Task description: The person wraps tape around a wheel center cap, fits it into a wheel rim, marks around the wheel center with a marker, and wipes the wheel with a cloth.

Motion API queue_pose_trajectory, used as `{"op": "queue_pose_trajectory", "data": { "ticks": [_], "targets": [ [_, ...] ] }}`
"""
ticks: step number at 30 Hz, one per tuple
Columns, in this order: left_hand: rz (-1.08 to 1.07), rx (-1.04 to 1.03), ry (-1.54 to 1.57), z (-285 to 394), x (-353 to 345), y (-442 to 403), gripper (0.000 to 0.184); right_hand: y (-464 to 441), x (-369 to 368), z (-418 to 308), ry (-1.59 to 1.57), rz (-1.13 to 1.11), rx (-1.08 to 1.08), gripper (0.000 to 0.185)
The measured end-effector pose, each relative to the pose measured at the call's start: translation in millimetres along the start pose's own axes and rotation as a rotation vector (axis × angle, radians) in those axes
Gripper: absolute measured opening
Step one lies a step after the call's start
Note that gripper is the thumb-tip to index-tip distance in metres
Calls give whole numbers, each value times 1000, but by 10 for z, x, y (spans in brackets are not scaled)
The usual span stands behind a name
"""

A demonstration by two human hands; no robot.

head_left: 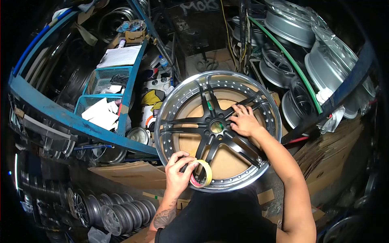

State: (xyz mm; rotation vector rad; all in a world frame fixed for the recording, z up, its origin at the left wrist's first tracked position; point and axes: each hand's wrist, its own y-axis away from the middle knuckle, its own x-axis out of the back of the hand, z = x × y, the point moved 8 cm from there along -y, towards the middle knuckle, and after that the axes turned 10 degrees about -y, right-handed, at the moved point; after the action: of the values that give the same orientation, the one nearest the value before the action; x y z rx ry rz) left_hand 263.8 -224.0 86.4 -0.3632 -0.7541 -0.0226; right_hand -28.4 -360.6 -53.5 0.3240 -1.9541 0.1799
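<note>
A large wheel rim [210, 149] with a polished lip and dark double spokes lies in front of me, cardboard showing between its spokes. At its lower left edge my left hand [178, 170] is closed on a roll of yellow tape [208, 173], which hangs over the rim's lower part. My right hand [243, 120] rests on the spokes just right of the centre hole, fingers spread and holding nothing. A bit of green shows through the centre hole.
A blue metal frame [73, 115] with teal baskets [95, 83] and papers stands at left. Silver rims [289, 26] fill the right rack. More rims [121, 216] lie at lower left. Cardboard sheets [330, 152] are stacked at right.
</note>
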Motion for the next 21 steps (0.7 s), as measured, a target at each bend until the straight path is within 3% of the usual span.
{"op": "queue_pose_trajectory", "data": {
  "ticks": [2,5,9,10,13,14,17,19,21],
  "targets": [
    [18,17,-3,-51,66,65,16,-13,114,193,45,71,-21,42],
    [39,45,1,-110,124,127,15,30,333,480,148,180,-243,47],
    [23,55,35,-139,78,81,15,245,810,181,-88,273,-173,41],
    [20,48,46,-118,61,52,15,383,1063,-64,-104,376,-71,31],
    [-7,12,64,-5,-13,-50,16,612,1189,-206,-502,304,-183,22],
    [-26,5,70,28,-53,-81,17,698,1147,-235,-520,379,-132,19],
    [-103,-45,75,131,-180,-161,17,977,973,-499,-696,275,-195,22],
    [-157,-68,71,234,-253,-195,18,1073,817,-649,-763,245,-74,26],
    [-194,-97,81,277,-323,-206,18,1036,610,-556,-492,163,-74,35]
  ]
}}
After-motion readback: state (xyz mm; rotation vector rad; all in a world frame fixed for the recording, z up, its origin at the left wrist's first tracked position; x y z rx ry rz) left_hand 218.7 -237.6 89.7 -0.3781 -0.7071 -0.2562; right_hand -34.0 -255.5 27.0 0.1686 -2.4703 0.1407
